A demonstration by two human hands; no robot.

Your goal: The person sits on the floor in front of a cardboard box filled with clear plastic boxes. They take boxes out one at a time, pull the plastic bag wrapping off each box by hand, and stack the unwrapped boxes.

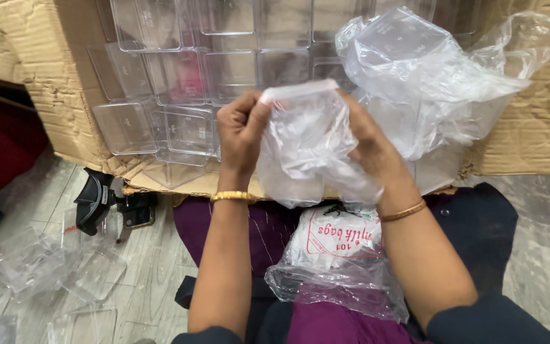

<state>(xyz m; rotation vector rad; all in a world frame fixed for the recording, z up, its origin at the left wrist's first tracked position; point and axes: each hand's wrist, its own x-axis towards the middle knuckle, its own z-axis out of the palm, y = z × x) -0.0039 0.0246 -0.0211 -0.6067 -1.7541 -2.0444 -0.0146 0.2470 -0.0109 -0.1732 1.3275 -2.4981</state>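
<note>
Bag (307,143), clear plastic, held up between both hands over the lap, in front of the carton (52,95) of clear boxes. Left hand (242,130) pinches its top corner, fingers closed. Right hand (370,143) grips the opposite side. Long axis runs top to bottom; both hands equally near.

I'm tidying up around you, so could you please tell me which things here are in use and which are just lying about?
In use:
- clear plastic bag, held by left hand and right hand
- pack of bags on the lap
- clear containers in the cardboard box

Lying about:
- black tape dispenser
- loose clear lids on the floor
</note>
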